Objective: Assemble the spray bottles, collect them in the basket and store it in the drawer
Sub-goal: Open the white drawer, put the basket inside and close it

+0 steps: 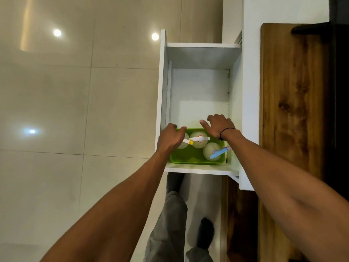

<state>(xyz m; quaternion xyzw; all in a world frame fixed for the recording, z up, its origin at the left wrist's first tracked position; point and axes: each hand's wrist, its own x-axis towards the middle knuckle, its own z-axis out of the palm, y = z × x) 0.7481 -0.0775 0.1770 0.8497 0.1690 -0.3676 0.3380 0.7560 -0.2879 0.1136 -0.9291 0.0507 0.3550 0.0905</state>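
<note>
White drawer (198, 57) stands open; the green basket (188, 157) sits at its near end with three spray bottles (198, 143) inside. Left hand (170, 138) and right hand (219, 126) curl fingers, seemingly gripping its far rim.

The white drawer (200, 87) stands pulled open — its far floor area bare. A green basket (188, 157) sits on the drawer floor at the near end, close against the near wall — three spray bottles (198, 142) stand inside it.

Home interior, white drawer (200, 86), tiled floor (75, 110)
</note>
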